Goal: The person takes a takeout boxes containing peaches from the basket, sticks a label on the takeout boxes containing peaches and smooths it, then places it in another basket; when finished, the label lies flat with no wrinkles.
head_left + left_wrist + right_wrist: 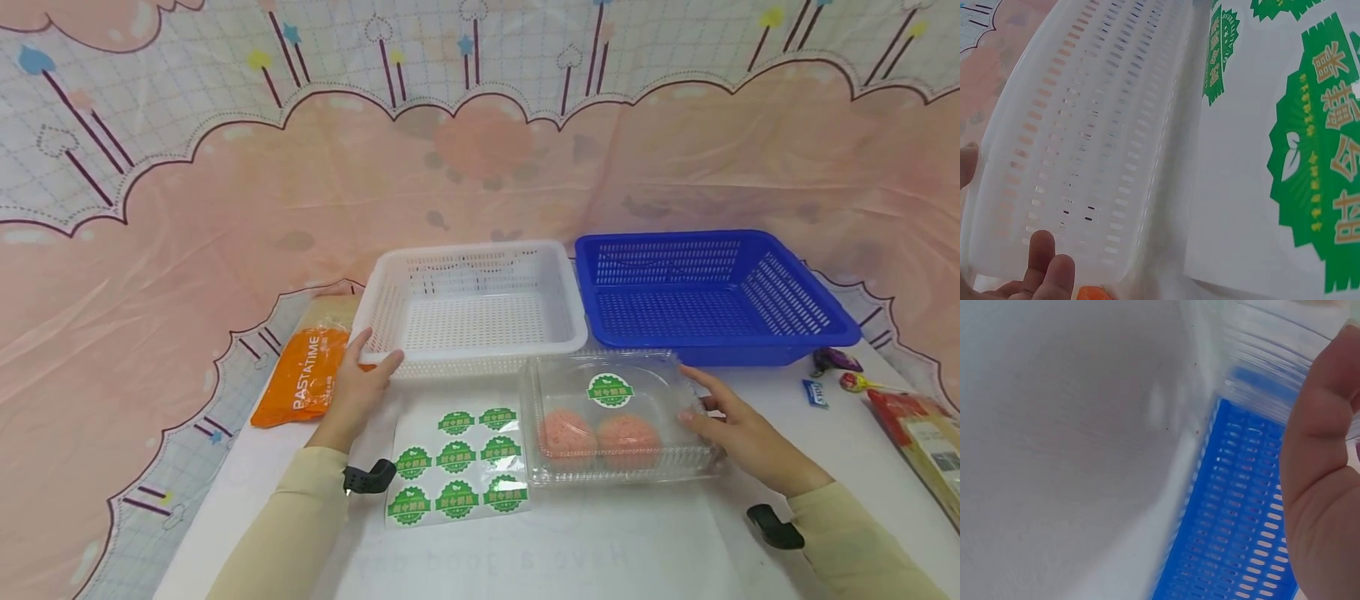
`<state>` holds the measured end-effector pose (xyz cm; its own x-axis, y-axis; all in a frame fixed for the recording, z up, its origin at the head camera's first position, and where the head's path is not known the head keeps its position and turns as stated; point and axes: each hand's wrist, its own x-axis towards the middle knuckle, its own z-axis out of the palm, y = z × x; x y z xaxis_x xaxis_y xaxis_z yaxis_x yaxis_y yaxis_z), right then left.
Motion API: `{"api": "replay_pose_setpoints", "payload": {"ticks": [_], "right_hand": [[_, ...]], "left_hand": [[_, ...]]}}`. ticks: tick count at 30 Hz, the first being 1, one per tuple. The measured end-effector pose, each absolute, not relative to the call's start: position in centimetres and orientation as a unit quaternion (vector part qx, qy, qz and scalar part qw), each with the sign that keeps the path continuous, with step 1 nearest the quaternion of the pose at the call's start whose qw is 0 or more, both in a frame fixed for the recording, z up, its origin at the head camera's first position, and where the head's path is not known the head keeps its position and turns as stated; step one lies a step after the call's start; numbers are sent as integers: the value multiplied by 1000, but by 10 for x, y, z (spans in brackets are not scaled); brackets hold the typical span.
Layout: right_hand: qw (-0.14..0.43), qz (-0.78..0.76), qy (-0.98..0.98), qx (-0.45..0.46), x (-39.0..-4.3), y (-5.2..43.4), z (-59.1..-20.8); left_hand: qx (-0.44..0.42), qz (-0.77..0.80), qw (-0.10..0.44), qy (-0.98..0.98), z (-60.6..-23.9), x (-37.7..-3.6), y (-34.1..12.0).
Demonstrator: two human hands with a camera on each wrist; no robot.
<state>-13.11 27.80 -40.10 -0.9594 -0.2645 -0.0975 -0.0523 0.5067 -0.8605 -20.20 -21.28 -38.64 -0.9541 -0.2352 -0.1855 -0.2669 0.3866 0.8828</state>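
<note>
Orange plastic marks the far left: a pasta packet point(303, 375) lies on the desk point(615, 542), just left of the left hand point(358, 385). That hand rests against the near left corner of the white basket point(471, 307), its grip loose and open, fingers fairly straight along the slotted wall with the thumb point(387, 361) on the near rim; the left wrist view shows fingertips point(1041, 253) touching the basket's wall. Near of the basket lies a sheet of green round stickers point(456, 477). Right of the sheet sits the clear lidded container point(615, 417), holding two pink round pieces and bearing one green sticker on its lid, just near of the gap between the white basket and the blue basket point(708, 292). The right hand point(738, 433) touches the container's right end, grip open, fingers extended along its side and top edge. Further right, small wrapped sweets point(836, 371) lie near the desk's edge.
</note>
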Motion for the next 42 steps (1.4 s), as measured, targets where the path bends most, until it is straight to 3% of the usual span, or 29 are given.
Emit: {"api": "replay_pose_setpoints", "payload": {"ticks": [18, 42], "right_hand": [[95, -496, 859, -83, -128, 276, -401], [28, -505, 858, -95, -105, 300, -395]], "left_hand": [[-154, 531, 17, 833, -387, -202, -213], [-138, 505, 20, 852, -384, -187, -213]]}}
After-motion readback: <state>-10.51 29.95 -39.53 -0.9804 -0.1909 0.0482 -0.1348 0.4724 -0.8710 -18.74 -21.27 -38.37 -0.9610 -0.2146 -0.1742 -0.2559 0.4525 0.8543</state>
